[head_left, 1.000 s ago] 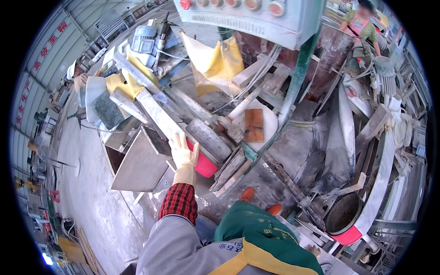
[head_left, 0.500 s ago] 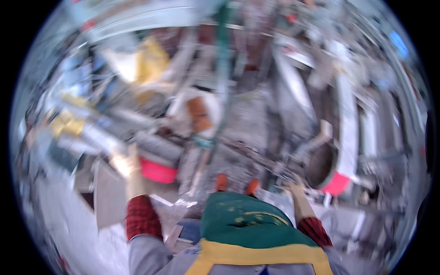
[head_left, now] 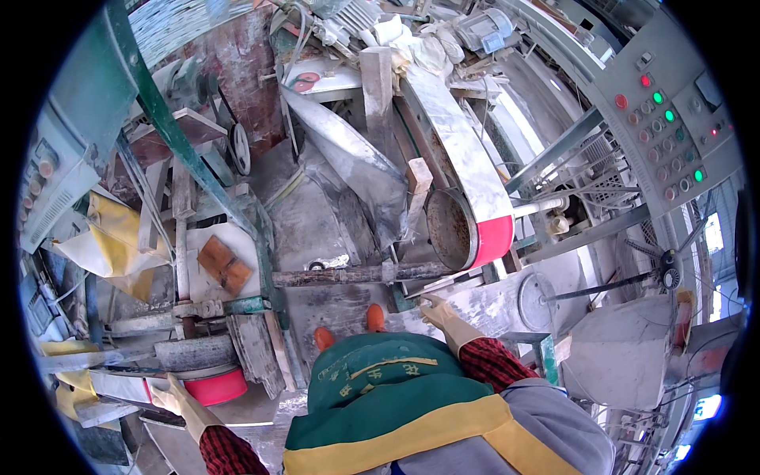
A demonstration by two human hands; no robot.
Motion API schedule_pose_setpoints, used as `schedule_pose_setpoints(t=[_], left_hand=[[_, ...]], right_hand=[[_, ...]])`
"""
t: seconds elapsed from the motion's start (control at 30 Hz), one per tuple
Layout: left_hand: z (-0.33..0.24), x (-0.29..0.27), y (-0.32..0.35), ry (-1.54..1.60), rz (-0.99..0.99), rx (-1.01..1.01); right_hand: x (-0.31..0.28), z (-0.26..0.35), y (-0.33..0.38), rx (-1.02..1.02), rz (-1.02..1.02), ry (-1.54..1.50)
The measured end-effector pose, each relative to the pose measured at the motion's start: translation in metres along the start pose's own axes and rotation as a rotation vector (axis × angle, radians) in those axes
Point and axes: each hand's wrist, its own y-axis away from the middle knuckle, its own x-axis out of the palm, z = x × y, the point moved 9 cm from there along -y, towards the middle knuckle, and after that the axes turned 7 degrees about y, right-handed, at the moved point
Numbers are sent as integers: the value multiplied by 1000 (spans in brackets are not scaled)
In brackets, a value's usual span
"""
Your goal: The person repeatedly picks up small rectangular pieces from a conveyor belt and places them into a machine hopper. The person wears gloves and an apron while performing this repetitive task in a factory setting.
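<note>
My left hand [head_left: 179, 402], in a cream glove, rests at the end of a low conveyor beside its red end band [head_left: 215, 388]. Its fingers are stretched out, and no held object shows. My right hand [head_left: 445, 318], gloved alike, hangs with fingers apart near a horizontal rough bar [head_left: 364, 274], holding nothing that I can see. Beyond it a second conveyor carries a white marbled belt [head_left: 467, 150] ending in a red band [head_left: 494, 240] round a dusty drum [head_left: 451, 229]. Whether the right fingertips touch anything cannot be told.
A grey control panel [head_left: 669, 119] with lit buttons stands at the right. A green frame post [head_left: 170, 134] slants across the left. An orange-brown block [head_left: 225, 265] lies on a white sheet. A fan [head_left: 670, 269] and a motor [head_left: 484, 32] are farther off. My orange shoes [head_left: 375, 318] stand behind the bar.
My view has swung to the right, so the scene has shifted left and the control panel has come in. The earlier blur is gone. My left hand remains by the left conveyor's red end.
</note>
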Motion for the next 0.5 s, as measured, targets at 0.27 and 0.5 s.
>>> schedule_pose_setpoints(t=[0.27,0.5], left_hand=[[-48,-43,93,332,2,334],[-59,-105,52,379,-187,234]], right_hand=[[7,-1,-9,-56,24,-81],[26,-35,-27,50,232,-180]])
